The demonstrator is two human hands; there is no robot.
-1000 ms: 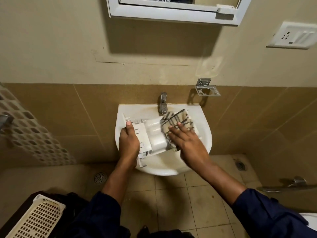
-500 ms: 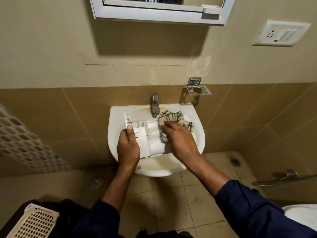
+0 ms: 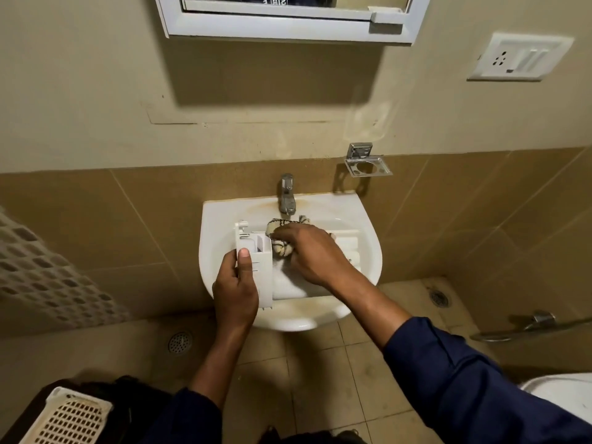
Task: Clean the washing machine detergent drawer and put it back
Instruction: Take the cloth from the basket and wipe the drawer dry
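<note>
The white plastic detergent drawer [image 3: 265,277] lies across the bowl of a white wall-hung sink [image 3: 368,257], its long side running left to right just below the chrome tap [image 3: 286,193]. Its right end shows past the right wrist, near the sink's right rim.

The left hand [image 3: 235,290] grips the drawer's left end. The thumb is laid flat on the top face and points away from the person, and the other fingers are curled round the outer edge, out of sight underneath. That end sits above the sink's left rim.

The right hand [image 3: 307,254] reaches in from the right and rests over the middle of the drawer. Its fingers [image 3: 285,233] are bent and close together, clamped on a bunched cream cloth [image 3: 282,249] with dark stripes. The cloth is pressed into the drawer just beside the small compartments at the left end. Part of it bulges out below the fingertips and part pokes up behind the knuckles toward the tap.

Both forearms come out of dark blue sleeves [image 3: 464,379].

On the wall above hang a white-framed mirror cabinet [image 3: 288,27] and, to the right, a white socket plate [image 3: 519,57]. A chrome holder [image 3: 368,165] is fixed just right of the tap. The tiled floor has a round drain [image 3: 180,342] left of the sink and another [image 3: 438,298] to the right. A white perforated basket [image 3: 67,418] sits at the lower left corner.
</note>
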